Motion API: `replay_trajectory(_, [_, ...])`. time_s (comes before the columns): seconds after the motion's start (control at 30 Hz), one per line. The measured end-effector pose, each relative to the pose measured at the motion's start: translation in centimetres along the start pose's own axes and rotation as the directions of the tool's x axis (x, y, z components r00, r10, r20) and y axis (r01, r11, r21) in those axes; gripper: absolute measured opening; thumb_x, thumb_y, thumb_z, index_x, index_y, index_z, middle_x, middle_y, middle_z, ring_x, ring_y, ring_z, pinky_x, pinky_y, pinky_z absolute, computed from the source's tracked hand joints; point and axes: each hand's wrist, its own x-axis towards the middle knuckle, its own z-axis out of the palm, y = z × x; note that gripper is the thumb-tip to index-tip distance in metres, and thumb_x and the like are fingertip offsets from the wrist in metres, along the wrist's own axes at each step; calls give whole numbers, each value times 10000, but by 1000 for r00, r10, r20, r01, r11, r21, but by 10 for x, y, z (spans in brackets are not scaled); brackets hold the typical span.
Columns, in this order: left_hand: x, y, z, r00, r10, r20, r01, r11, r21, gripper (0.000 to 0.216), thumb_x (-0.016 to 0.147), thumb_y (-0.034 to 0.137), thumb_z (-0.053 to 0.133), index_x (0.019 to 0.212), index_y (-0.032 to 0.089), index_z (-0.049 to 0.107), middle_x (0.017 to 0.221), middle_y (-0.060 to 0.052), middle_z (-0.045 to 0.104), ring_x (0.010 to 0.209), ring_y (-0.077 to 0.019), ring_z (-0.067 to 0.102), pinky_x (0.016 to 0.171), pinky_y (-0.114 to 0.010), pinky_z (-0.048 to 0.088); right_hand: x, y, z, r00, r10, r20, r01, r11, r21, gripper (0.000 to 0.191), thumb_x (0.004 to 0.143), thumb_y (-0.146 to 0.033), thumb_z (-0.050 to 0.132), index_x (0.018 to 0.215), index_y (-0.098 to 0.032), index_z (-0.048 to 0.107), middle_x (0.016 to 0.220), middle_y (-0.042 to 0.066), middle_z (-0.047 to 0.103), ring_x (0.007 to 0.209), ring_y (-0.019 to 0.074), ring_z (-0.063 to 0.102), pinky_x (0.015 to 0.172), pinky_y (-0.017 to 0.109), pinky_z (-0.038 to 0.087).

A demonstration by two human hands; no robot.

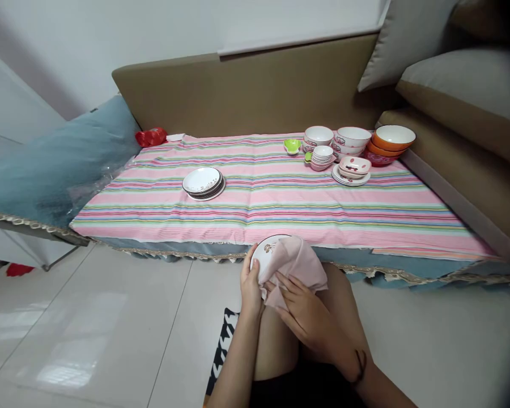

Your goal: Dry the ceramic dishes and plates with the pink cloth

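A white plate (259,256) with a dark rim and a brown floral print is held tilted above my lap. My left hand (250,283) grips its left edge, thumb over the face. Over the plate's right part lies a pale pink cloth (300,260), which hides much of the surface. My right hand (297,303) presses the cloth against the plate, fingers laid across it. On the striped cover ahead sits a stack of similar plates (202,181).
Bowls (352,137), orange bowls (393,136), small white dishes (322,153), pink-patterned dishes (354,166) and a green dish (292,146) stand at the back right of the striped cover (255,204). A red package (151,136) lies back left. Cushions (467,79) border the right side.
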Motion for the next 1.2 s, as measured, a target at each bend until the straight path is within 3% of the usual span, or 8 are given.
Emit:
replay_trajectory(0.2, [2,-6,1,998,47,32,-46,998,-33,507,819,430,647,1284,241,572,1301,-92,618,1211,-281,562,1032,-399,424,-46,26,-25,990,81,-112,-81,997,8,375,972,-265,391,1280,-206,597,1287,64,640,1255,247,537,989,471,495])
replay_trajectory(0.3, [0,-6,2,999,47,27,-46,998,-36,509,817,434,648,1282,240,573,1315,-92,608,1222,-284,554,1042,-407,417,-42,28,-26,974,162,-159,-142,981,130,363,977,-239,370,1232,-230,627,1243,47,666,1187,205,591,991,404,507])
replay_trajectory(0.43, [-2,-5,3,999,47,13,-47,998,-33,524,818,451,641,1290,236,564,1307,-97,613,1211,-285,562,1035,-416,424,-26,24,-11,957,196,-216,-180,979,92,345,956,-213,390,1232,-237,598,1372,56,550,1234,209,547,1007,388,502])
replay_trajectory(0.6, [-2,-7,2,996,83,16,-82,996,-28,490,832,432,630,1277,233,575,1316,-88,606,1221,-277,552,1046,-406,412,-16,23,5,905,241,-350,-269,963,-33,193,932,-257,468,1030,-208,628,1071,92,645,1022,256,613,908,440,531])
replay_trajectory(0.77, [-2,-8,3,996,87,23,-86,995,-43,477,843,423,620,1280,237,575,1309,-85,610,1226,-276,548,1052,-409,405,-14,29,7,914,176,-364,-263,943,-203,425,904,-295,508,1296,-130,513,1395,163,496,1329,320,406,1082,513,388])
replay_trajectory(0.93, [-1,-9,2,994,100,48,-100,995,2,469,849,422,612,1278,234,581,1287,-85,621,1259,-278,518,1078,-417,373,5,28,-2,972,100,-214,-157,950,-269,666,828,-212,480,1474,-173,323,1580,96,251,1466,307,154,1169,582,185])
replay_trajectory(1.03, [0,-8,0,989,141,33,-143,988,65,431,866,422,587,1261,249,598,1358,-61,574,1306,-261,471,1110,-393,330,21,26,-3,986,93,-138,-126,959,-252,683,866,-280,489,1507,-208,264,1593,70,220,1468,301,156,1168,577,197])
replay_trajectory(1.2, [-1,-4,-1,979,196,52,-202,967,154,391,872,423,577,1217,246,635,1354,-49,581,1347,-247,420,1143,-373,271,27,19,12,971,134,-200,-194,928,-318,705,931,-344,479,1540,-205,152,1599,70,189,1474,318,102,1165,577,206])
